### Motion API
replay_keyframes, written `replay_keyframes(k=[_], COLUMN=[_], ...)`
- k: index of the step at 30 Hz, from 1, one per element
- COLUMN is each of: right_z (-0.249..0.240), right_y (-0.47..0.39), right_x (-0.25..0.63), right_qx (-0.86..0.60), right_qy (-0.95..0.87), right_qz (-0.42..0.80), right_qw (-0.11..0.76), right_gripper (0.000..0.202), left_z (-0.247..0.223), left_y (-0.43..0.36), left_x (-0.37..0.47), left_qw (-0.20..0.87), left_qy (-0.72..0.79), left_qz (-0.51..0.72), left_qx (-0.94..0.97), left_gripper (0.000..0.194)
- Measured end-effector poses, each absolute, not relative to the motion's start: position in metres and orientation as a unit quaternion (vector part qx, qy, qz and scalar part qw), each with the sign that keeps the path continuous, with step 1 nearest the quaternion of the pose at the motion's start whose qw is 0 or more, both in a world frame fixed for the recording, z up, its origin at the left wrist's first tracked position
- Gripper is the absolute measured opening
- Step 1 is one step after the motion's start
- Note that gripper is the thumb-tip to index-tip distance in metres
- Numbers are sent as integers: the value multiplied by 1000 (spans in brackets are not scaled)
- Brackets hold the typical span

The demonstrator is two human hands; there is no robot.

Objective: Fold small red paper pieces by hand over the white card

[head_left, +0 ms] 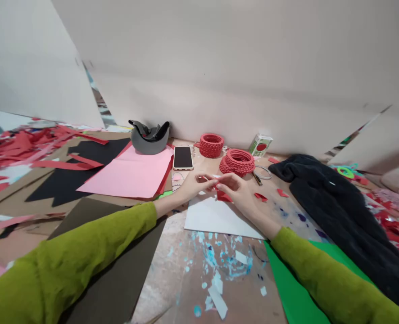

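My left hand and my right hand meet over a white sheet. Their fingertips pinch a small red paper piece, mostly hidden by the fingers. Under my right hand, more red paper shows; whether it joins the pinched piece I cannot tell. Just beyond the hands sit two rings of folded red paper, one nearer and one farther. Small red scraps lie to the right of my right hand.
A phone, pink paper and a grey cap-like object are at left. A small box leans near the white wall. Dark cloth and green paper lie right. Red strips pile far left.
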State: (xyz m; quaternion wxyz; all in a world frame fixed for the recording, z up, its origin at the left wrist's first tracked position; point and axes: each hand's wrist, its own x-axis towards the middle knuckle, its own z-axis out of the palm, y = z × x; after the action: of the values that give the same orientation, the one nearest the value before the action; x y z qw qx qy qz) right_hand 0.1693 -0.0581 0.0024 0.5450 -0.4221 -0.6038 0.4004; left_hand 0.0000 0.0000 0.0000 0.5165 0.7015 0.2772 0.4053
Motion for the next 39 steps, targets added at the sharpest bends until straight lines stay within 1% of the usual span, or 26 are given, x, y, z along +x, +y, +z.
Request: replay_keyframes(k=[6,10,14,22,25,29,33,39], right_z=[6,11,11,6,2,-2,-3,-1], right_y=[-58,-60,-58,-57,-54,-50,-49,-51], right_x=[169,169,171,172,173,177,179,179], right_qx=[-437,-461,-466,-458,-449,-457,-469,-462], right_qy=[-607,-605,-584,-596,-593,-597,-603,-591], right_qz=[368,341,378,399,402,372,331,346], right_qw=[553,552,547,526,533,544,555,563], right_gripper=[22,21,24,28,31,31,30,27], left_z=[6,5,3,4,0,0,2,0], left_y=[-1,-1,-1,-2,0,0,-2,1], left_x=[-1,-1,-1,0,0,2,2,1], left_qw=[472,489,522,511,522,551,567,557], left_qy=[281,287,279,277,266,242,248,246], left_qz=[408,410,419,405,418,436,421,416], left_qx=[729,714,689,706,694,669,664,675], left_gripper=[23,27,30,30,30,33,34,32])
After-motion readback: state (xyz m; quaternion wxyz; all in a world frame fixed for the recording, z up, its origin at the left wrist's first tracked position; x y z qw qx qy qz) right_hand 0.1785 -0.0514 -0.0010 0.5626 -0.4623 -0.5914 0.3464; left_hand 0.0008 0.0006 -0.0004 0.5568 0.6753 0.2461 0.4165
